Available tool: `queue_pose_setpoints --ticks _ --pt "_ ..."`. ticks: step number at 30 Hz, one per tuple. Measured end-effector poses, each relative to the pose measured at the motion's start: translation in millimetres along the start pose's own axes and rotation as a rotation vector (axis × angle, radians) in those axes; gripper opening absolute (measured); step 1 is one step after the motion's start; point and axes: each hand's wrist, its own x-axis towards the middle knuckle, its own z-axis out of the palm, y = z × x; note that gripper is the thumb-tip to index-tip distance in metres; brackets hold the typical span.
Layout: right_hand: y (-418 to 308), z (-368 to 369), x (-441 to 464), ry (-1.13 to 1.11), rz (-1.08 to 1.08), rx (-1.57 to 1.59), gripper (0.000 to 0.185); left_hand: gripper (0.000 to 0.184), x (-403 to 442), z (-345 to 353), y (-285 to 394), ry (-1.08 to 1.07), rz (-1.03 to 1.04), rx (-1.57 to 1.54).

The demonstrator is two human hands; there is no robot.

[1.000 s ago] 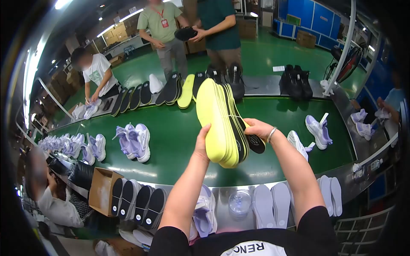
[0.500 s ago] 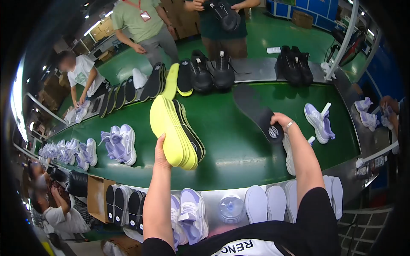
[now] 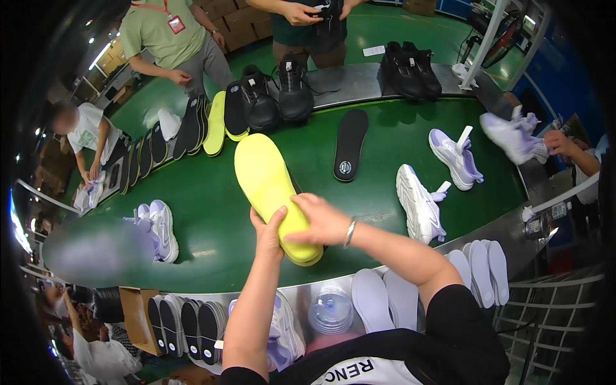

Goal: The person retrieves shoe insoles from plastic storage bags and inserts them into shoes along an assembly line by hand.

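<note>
A stack of yellow insoles (image 3: 262, 163) is held over the green work surface, toe end pointing away from me. My left hand (image 3: 266, 234) grips its near end from the left, thumb on the top insole. From the right, my right hand (image 3: 321, 221) closes on the same end, its fingers lying on the yellow face. Most of the stack's lower layers are hidden beneath the top one. Beyond my right hand, a single black insole (image 3: 351, 144) lies flat on the green surface, apart from both hands.
White-and-lilac shoes (image 3: 418, 204) stand to the right. Black shoes (image 3: 295, 90) and more insoles line the far metal ledge (image 3: 353, 83). Along the near edge are grey insoles (image 3: 371, 301), a clear round container (image 3: 330, 311) and bundled black insoles (image 3: 208, 330). Several people work around the table.
My right hand has let go of the black insole, now lying on the green surface, and has moved left onto the yellow stack. The camera view has shifted.
</note>
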Motion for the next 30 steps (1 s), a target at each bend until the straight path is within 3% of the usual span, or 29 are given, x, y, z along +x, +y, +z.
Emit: queue_pose_setpoints --ticks 1,5,11,14,15,23,25,28,30 --pt "-10 6 -6 -0.006 0.041 -0.091 0.095 0.084 -1 4 -2 0.031 0.02 0.06" --pt "-20 13 -2 -0.04 0.095 -0.251 0.097 0.09 0 2 -8 0.046 0.067 0.097" --pt "-14 13 13 -0.122 0.066 -0.139 0.087 0.074 2 -23 -9 -0.097 0.021 -0.025" --pt "0 13 28 -0.187 -0.022 0.155 0.067 0.07 13 -39 -18 -0.199 0.028 -0.052" --pt "0 5 28 -0.297 0.076 0.24 0.063 0.072 10 -38 -17 -0.18 0.039 -0.021" --pt "22 -14 38 -0.532 0.23 0.964 0.059 0.089 -4 -37 5 -0.252 -0.06 -0.047" --pt "20 -13 39 -0.544 0.223 0.884 0.058 0.078 -4 -35 10 -0.162 -0.111 0.064" --pt "7 -11 34 -0.471 0.076 0.31 0.054 0.074 4 -39 13 -0.102 -0.181 0.034" --pt "10 -5 34 -0.513 0.083 0.263 0.053 0.069 5 -39 11 -0.002 -0.234 0.015"
